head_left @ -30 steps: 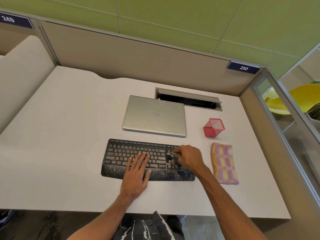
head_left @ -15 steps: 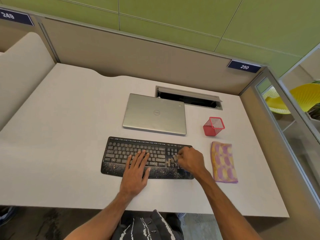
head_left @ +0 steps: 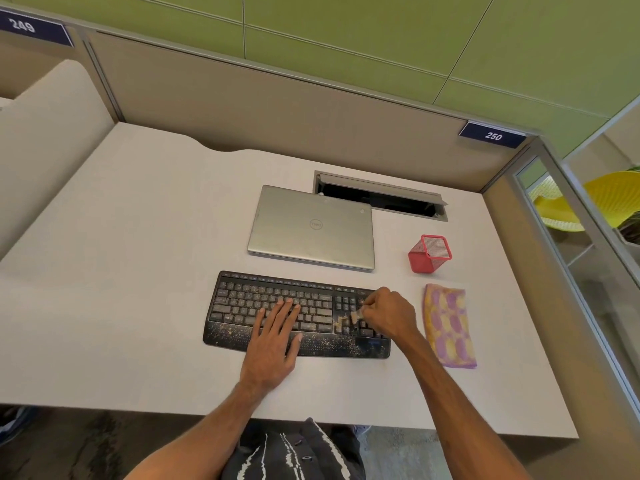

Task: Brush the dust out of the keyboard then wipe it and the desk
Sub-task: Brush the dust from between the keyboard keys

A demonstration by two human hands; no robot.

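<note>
A black keyboard (head_left: 242,303) speckled with tan dust lies on the white desk (head_left: 121,271). My left hand (head_left: 275,336) rests flat on its middle keys and palm rest, fingers straight. My right hand (head_left: 389,315) grips a small brush (head_left: 356,317), whose pale bristles touch the number pad at the keyboard's right end. Most of the brush is hidden by my fingers. A folded pink and yellow cloth (head_left: 448,325) lies on the desk just right of the keyboard.
A shut silver laptop (head_left: 311,228) lies behind the keyboard. A red mesh pen cup (head_left: 429,254) stands to its right, above the cloth. An open cable slot (head_left: 381,195) sits at the back. Partition walls enclose the desk at the back and on both sides.
My right hand has swept the brush from the left side of the number pad down and to the right over it. My left hand has stayed on the keys.
</note>
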